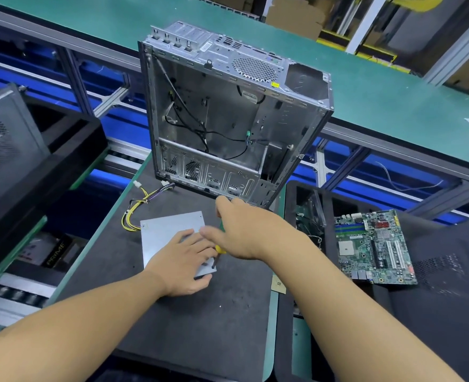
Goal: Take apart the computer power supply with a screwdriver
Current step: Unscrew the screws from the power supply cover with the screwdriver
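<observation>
The power supply [167, 232], a flat grey metal box, lies on a dark mat [200, 312]. Its yellow and black cables [136, 213] trail off to the left. My left hand [183, 263] rests flat on the box's near right part, fingers straight. My right hand [244, 230] hovers just right of it, blurred, and holds a screwdriver [220, 250]. Only a bit of yellow handle and the dark shaft show below the palm. The shaft's tip touches the box near its front right corner, beside my left fingers.
An emptied computer case [227, 119] stands upright just behind the power supply, with loose wires inside. A green motherboard [374, 246] lies in a black tray on the right. A black bin and another case sit on the left. A green conveyor [393, 106] runs behind.
</observation>
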`<state>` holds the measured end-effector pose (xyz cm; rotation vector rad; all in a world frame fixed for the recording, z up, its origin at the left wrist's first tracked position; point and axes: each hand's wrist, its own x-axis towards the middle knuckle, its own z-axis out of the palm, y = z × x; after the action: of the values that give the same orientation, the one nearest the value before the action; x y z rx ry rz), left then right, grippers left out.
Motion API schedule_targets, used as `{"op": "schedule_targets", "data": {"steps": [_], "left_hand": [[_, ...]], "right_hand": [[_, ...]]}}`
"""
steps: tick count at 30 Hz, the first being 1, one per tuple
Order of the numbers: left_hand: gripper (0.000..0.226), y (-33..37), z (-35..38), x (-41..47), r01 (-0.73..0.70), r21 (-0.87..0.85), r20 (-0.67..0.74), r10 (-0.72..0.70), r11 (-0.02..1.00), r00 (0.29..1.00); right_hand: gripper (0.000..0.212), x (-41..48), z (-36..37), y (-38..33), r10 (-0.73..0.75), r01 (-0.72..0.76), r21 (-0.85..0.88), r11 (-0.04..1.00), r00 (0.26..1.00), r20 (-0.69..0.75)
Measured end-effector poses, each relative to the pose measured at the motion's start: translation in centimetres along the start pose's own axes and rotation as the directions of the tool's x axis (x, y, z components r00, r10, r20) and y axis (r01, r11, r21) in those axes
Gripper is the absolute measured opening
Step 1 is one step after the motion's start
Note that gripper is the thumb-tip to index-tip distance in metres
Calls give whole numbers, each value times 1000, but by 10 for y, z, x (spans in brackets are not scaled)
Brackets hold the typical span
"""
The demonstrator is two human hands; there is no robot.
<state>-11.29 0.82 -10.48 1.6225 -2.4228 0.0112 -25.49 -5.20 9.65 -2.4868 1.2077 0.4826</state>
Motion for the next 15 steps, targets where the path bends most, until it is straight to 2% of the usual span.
{"op": "schedule_targets", "data": {"steps": [2,4,7,9,11,13,15], "left_hand": [[42,-1,2,-1,31,-14,77,-29,999,997],[46,-1,2,-1,44,-10,91,-43,999,995],[37,-1,2,-1,13,4,16,-13,1000,1000],[34,-1,2,-1,-3,1,-40,3,1000,999],[33,0,1,-1,-6,8,-66,7,1000,998],[34,0,1,0,-6,18,-71,7,1000,997],[36,0,1,-1,-5,7,-52,6,1000,999]], "right_hand": [[34,0,2,-1,31,-40,-133,990,997,-74],[25,1,4,-1,-21,-2,-209,978,994,-108],[16,1,-3,1,-88,89,-44,995,996,24],[22,0,-10,3,-129,122,59,991,985,118],[25,1,-9,4,-121,110,93,990,985,123],[33,1,-6,4,-51,49,38,998,997,55],[30,2,-3,2,-35,30,-143,989,999,-32]]}}
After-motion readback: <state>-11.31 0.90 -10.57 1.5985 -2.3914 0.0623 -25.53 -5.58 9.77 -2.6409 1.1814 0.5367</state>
